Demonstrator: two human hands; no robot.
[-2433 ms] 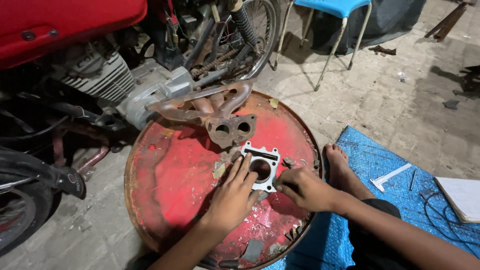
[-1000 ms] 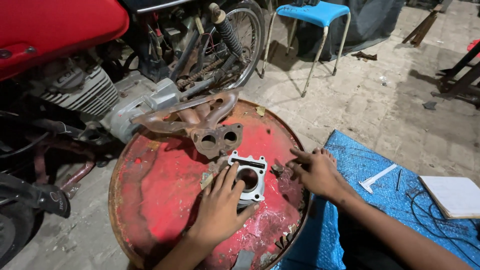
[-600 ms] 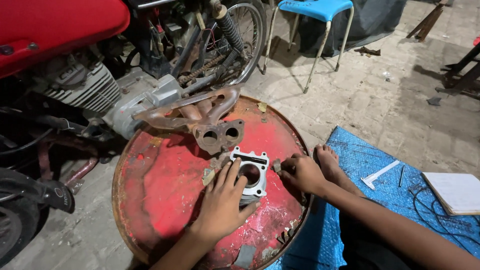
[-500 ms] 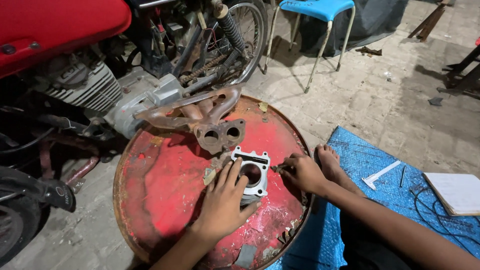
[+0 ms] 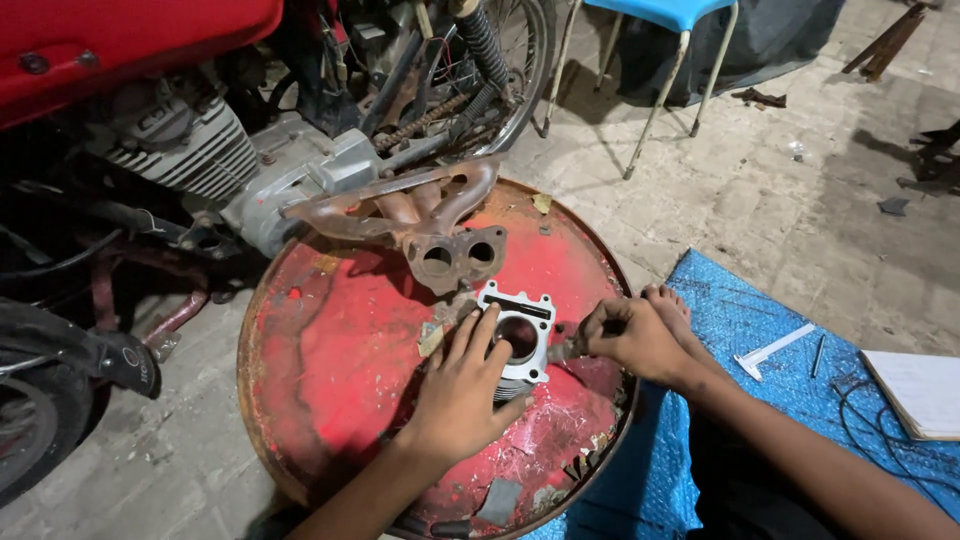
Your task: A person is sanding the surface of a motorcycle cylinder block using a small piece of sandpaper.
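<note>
While the left hand (image 5: pixel 462 385) lies flat and open-fingered against the near side of a grey metal engine cylinder (image 5: pixel 517 338), steadying it without wrapping round it, the right hand (image 5: pixel 630 338) is curled closed on a small dark tool (image 5: pixel 566 349) whose tip meets the cylinder's right edge. What kind of tool it is cannot be told. The cylinder stands bore-up, right of centre on a round, rusty red drum lid (image 5: pixel 340 370) that serves as the work surface. Just behind it on the lid rests a rusted twin-port exhaust manifold (image 5: pixel 430 225), its flange facing the camera. A bare foot (image 5: pixel 672 310) shows behind the right hand, at the lid's rim. Further right, a blue mat (image 5: pixel 760 400) carries a white ruler (image 5: pixel 772 350) and a notebook (image 5: pixel 915 390). A red motorcycle (image 5: pixel 150 110) stands behind the lid on the left, and a blue chair (image 5: pixel 670 40) stands beyond
</note>
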